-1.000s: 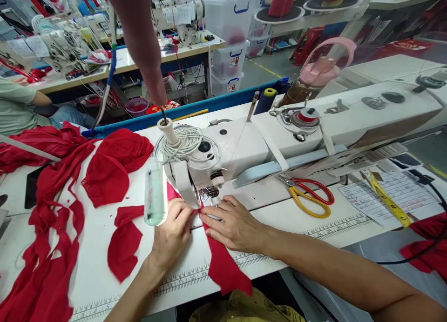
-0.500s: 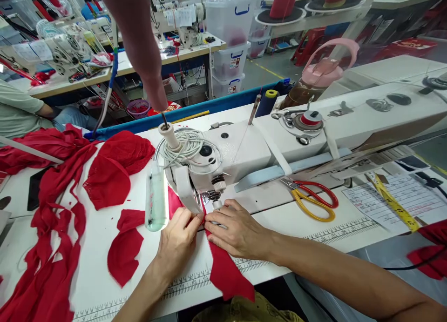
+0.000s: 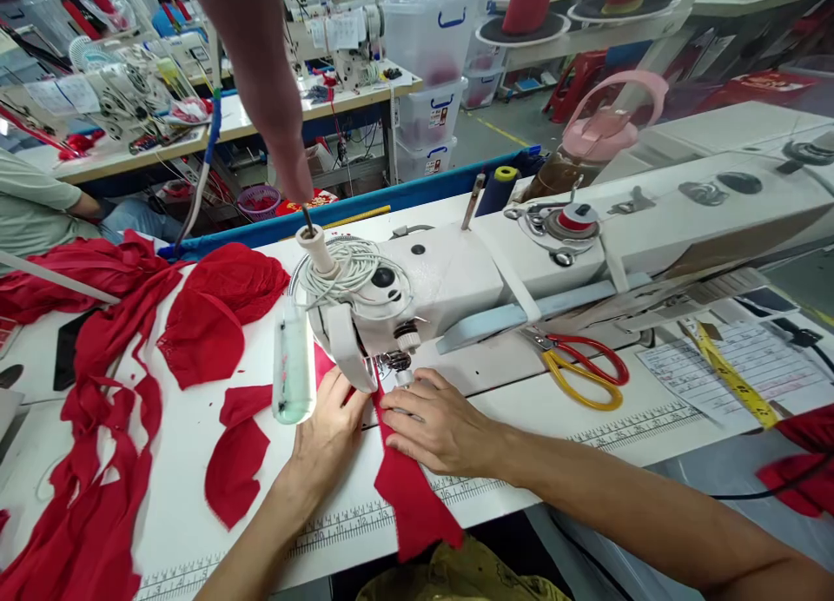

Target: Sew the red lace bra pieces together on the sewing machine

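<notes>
A strip of red fabric (image 3: 413,501) runs from under the needle area of the white sewing machine (image 3: 449,280) toward the table's front edge. My left hand (image 3: 331,427) is at the left of the needle, fingers bent on the red fabric, with its fingertips partly hidden by the machine head. On the right side, my right hand (image 3: 436,423) grips the same fabric close to the presser foot, its fingers curled and pressed down. The needle itself is hard to make out. A lit clear panel (image 3: 293,371) hangs beside my left hand.
Cut red pieces (image 3: 238,458) and a long red heap (image 3: 108,427) lie to the left. Scissors (image 3: 583,371) with red and yellow handles rest on the right, near a yellow tape measure (image 3: 730,375) on a written sheet. A bottle with a pink lid (image 3: 603,136) stands behind the machine.
The red fabric has moved forward under the machine, its loose end shifting up and left. My left hand has slid forward, its fingertips now further behind the machine head. My right hand has barely moved.
</notes>
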Tool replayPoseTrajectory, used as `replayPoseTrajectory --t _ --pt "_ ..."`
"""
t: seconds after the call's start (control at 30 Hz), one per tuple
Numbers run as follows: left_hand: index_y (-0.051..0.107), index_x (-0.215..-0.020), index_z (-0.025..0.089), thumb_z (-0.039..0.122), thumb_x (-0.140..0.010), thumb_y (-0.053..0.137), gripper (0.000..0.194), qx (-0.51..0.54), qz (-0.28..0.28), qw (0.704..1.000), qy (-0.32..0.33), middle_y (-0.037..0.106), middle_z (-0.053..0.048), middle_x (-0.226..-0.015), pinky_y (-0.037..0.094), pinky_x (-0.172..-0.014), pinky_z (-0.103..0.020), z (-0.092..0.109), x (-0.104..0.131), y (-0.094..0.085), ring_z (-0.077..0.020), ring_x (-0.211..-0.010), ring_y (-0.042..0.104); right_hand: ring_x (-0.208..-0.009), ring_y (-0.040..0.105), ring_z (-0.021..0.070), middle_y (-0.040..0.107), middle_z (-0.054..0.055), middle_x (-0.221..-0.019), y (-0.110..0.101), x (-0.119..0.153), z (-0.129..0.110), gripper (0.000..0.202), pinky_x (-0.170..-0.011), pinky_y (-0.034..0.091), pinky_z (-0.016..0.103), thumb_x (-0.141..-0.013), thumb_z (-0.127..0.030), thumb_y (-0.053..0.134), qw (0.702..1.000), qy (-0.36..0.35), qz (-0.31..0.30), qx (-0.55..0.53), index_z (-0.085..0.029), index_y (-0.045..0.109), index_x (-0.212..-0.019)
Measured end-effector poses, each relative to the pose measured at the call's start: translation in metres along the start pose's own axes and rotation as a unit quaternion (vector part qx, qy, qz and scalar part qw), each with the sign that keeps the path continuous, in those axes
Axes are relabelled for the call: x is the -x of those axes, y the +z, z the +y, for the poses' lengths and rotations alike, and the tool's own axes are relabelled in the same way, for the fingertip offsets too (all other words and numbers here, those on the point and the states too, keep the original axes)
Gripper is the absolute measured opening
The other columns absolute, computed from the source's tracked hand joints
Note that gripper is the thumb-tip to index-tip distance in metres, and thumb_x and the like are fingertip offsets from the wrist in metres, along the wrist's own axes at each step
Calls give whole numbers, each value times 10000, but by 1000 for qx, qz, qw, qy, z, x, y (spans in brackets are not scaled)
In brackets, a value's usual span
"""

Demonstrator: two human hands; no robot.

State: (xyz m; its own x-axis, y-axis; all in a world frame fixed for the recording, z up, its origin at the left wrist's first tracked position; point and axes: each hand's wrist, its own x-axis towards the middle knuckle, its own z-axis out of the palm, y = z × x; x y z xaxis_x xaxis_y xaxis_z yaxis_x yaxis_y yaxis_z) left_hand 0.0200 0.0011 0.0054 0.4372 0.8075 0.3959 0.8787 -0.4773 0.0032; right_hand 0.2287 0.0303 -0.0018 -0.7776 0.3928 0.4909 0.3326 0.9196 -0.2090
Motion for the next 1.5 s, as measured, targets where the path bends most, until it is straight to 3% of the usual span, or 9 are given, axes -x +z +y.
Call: replayPoseTrajectory --t 0.2,0.3,0.4,0.53,0.63,0.73,0.93,1.37,1.5 --pt "649 -976 163 -24 -804 489 300 -64 -31 997 24 685 -76 -919 482 -760 -362 3 -6 -15 -230 -871 626 -728 510 179 637 34 -774 -9 0 -13 424 -719 325 334 -998 -537 487 995 60 -82 7 -178 602 -802" --pt "643 -874 177 85 -851 519 156 -92 -61 994 22 660 -74 -875 494 -811 -445 -4 0 -32 -236 -800 618 -514 422 136 536 -25 -556 -42 13 -21 468 -570 259 302 -1002 -522 495 972 139 -188 -38 -202 553 -665" --pt "645 -890 177 20 -822 462 250 -72 -43 995 46 682 -111 -1081 471 -909 -489 -10 12 -40 -261 -955 638 -387 303 110 367 -49 -384 -77 30 -25 583 -500 186 301 -987 -431 561 940 166 -277 -108 -194 401 -479" --pt "640 -944 178 -52 -836 344 390 2 -5 995 97 663 -45 -837 479 -866 -381 -10 18 -30 -187 -832 622 -546 509 134 583 -15 -599 -81 31 -20 367 -541 284 290 -1028 -310 491 965 179 -178 -72 -208 586 -688" --pt "613 -951 160 36 -908 379 268 37 12 998 59 579 -13 -709 461 -696 -317 -8 9 -17 -161 -659 538 -898 604 184 686 76 -1006 -51 16 -10 234 -740 417 303 -1038 -251 436 990 101 -94 -28 -183 659 -1058" --pt "615 -1033 144 119 -930 496 159 46 31 998 40 594 -14 -728 424 -665 -300 -8 2 -12 -156 -674 546 -1102 558 223 648 113 -1232 -21 4 0 247 -869 420 350 -1008 -249 506 996 27 -87 -15 -155 628 -1201" --pt "678 -1006 218 7 -871 491 313 7 62 996 71 678 -46 -920 398 -881 -408 -8 0 -19 -185 -872 598 -1026 578 195 691 88 -1106 -5 2 4 205 -875 373 367 -998 -224 528 998 -9 -63 5 -144 653 -1140" --pt "677 -1047 193 -17 -872 471 343 29 -11 998 60 630 -10 -750 421 -738 -306 -9 2 -9 -167 -795 580 -936 559 178 704 66 -1101 -5 5 6 217 -858 357 370 -1003 -212 512 999 -1 -34 0 -139 646 -1158" --pt "691 -1011 193 -33 -827 504 346 32 -14 998 48 698 -59 -954 451 -823 -341 -11 -3 -8 -209 -946 588 -1006 553 197 685 76 -1184 -7 3 7 242 -891 353 378 -1006 -218 499 1000 6 -26 5 -133 644 -1179"
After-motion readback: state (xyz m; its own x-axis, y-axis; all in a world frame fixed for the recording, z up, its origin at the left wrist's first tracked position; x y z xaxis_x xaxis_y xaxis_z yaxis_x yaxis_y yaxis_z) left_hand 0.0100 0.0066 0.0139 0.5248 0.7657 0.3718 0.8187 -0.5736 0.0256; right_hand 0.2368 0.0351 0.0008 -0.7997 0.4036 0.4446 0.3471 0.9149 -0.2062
